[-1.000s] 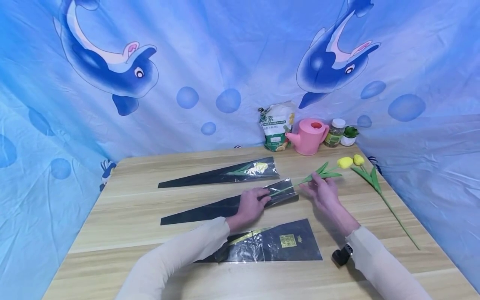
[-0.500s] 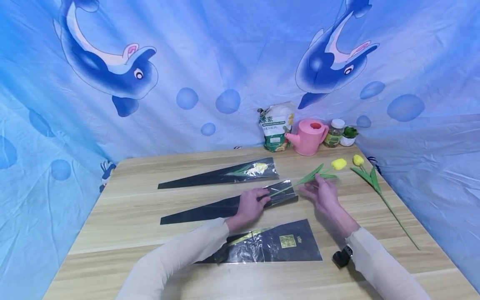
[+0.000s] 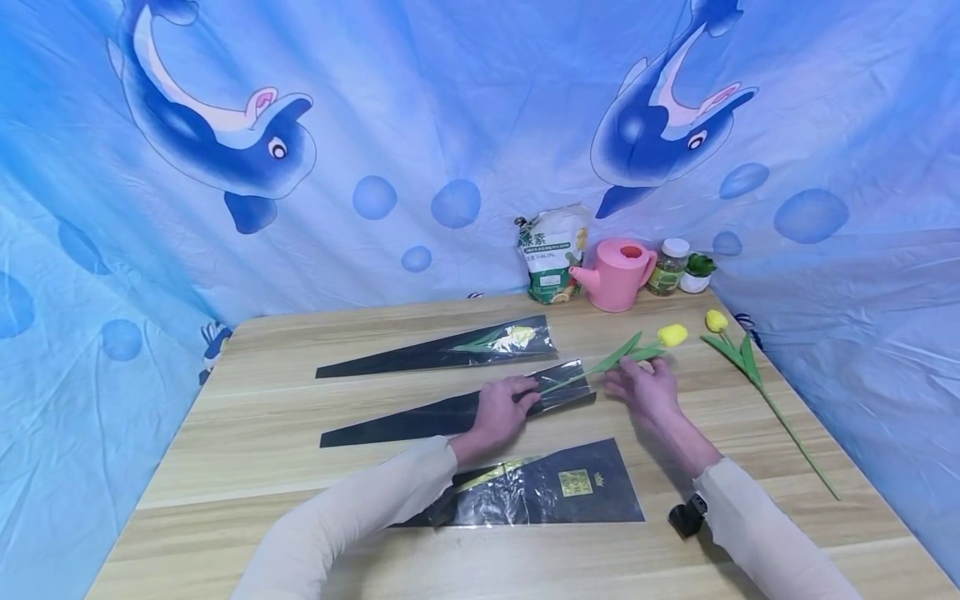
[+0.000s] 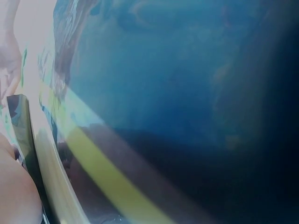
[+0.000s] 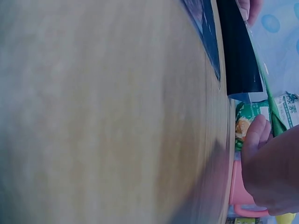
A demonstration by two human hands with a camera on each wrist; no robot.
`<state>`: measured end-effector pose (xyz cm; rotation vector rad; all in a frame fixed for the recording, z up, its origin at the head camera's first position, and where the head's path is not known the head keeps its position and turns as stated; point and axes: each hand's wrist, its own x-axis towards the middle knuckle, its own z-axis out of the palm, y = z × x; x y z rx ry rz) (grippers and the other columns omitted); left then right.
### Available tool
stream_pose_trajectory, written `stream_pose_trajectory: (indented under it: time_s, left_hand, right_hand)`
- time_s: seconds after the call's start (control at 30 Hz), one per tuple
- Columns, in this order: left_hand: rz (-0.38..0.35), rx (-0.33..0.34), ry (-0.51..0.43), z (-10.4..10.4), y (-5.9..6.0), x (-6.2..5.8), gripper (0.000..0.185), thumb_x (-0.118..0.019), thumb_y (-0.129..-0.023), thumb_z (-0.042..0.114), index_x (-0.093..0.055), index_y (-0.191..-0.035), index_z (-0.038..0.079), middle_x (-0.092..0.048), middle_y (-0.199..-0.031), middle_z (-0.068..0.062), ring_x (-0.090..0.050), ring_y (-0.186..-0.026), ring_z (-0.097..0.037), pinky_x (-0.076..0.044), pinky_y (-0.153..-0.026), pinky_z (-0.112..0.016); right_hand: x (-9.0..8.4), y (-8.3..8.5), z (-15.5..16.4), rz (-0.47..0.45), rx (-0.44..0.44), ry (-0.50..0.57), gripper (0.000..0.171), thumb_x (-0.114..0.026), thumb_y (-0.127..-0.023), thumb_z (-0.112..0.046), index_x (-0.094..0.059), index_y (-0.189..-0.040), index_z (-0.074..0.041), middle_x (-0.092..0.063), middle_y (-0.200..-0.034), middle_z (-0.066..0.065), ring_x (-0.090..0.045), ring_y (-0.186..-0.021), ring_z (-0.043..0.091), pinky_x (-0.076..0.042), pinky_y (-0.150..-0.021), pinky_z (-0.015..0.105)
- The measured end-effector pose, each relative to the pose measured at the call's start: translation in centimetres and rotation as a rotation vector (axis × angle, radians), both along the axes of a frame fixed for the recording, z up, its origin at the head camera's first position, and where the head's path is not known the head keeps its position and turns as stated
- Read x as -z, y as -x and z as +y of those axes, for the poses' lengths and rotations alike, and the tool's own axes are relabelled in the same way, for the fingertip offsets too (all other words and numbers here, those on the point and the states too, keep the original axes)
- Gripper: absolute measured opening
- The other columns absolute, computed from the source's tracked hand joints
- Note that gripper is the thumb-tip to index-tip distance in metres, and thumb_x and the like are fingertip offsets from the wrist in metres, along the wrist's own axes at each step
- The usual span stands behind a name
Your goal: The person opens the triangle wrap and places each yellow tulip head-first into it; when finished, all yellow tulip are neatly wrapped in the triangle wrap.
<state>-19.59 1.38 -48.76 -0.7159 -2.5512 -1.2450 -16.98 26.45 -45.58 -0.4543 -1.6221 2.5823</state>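
Yellow tulip [image 3: 615, 356] is held by the right hand [image 3: 649, 393], the middle black sleeve [image 3: 408, 423] by the left hand [image 3: 497, 418]

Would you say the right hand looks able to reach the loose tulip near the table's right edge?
Probably yes: the loose tulip lies to the right of the right hand with nothing over it, though that hand is occupied with another tulip.

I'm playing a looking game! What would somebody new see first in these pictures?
Probably the two big blue dolphins, printed high on the blue cloth behind the table, one left and one right in the head view. Next, perhaps the pink watering can at the table's far edge, right of the middle. Then the bright yellow tulip at the right hand, its stem at the middle black sleeve's wide end.
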Motion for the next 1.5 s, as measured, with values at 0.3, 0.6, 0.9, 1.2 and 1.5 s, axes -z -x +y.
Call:
stream_pose_trajectory:
  time_s: [0.3, 0.6, 0.9, 1.2, 1.5]
  left_hand:
    - [0.02, -0.002, 0.01, -0.2, 0.3, 0.3, 0.023, -0.078, -0.087, 0.012, -0.077, -0.109, 0.005, -0.073, -0.11, -0.009, -0.068, -0.108, -0.025, -0.051, -0.099, -0.035]
    - [0.042, -0.009, -0.006, -0.1, 0.4, 0.4, 0.023, -0.08, -0.086, 0.012, -0.077, -0.108, 0.006, -0.073, -0.109, -0.008, -0.069, -0.107, -0.025, -0.052, -0.098, -0.034]
    - [0.057, -0.004, -0.038, 0.1, 0.3, 0.2, 0.023, -0.079, -0.085, 0.009, -0.077, -0.107, 0.003, -0.073, -0.109, -0.011, -0.069, -0.106, -0.027, -0.052, -0.097, -0.036]
    - [0.02, -0.016, -0.023, 0.2, 0.2, -0.1, 0.023, -0.079, -0.086, 0.011, -0.077, -0.108, 0.004, -0.073, -0.11, -0.011, -0.069, -0.107, -0.027, -0.052, -0.097, -0.035]
    - [-0.008, -0.018, 0.008, 0.4, 0.5, 0.1, 0.021, -0.079, -0.086, 0.009, -0.077, -0.106, 0.004, -0.074, -0.107, -0.009, -0.069, -0.105, -0.026, -0.053, -0.096, -0.035]
  right_hand:
    - [0.2, 0.1, 0.2, -0.071, 0.026, -0.001, 0.026, -0.049, -0.107, -0.029, -0.048, -0.12, -0.007, -0.071, -0.097, 0.002, -0.069, -0.093, 0.018, -0.057, -0.088, 0.038]
    - [0.2, -0.3, 0.4, -0.075, 0.025, 0.026, 0.023, -0.051, -0.105, -0.015, -0.041, -0.125, -0.007, -0.069, -0.103, 0.007, -0.069, -0.096, 0.018, -0.054, -0.094, 0.036]
    - [0.7, -0.5, 0.0, -0.079, -0.071, -0.018, 0.032, -0.057, -0.102, -0.009, -0.042, -0.13, -0.003, -0.071, -0.102, 0.008, -0.07, -0.095, 0.018, -0.057, -0.088, 0.033]
    - [0.7, -0.6, 0.5, -0.145, -0.193, -0.026, 0.035, -0.06, -0.1, -0.005, -0.046, -0.131, 0.002, -0.07, -0.107, 0.014, -0.07, -0.097, 0.02, -0.053, -0.095, 0.036]
    - [0.9, -0.7, 1.8, -0.179, -0.321, -0.118, 0.043, -0.055, -0.1, 0.002, -0.04, -0.139, 0.01, -0.067, -0.114, 0.019, -0.068, -0.104, 0.025, -0.053, -0.096, 0.038]
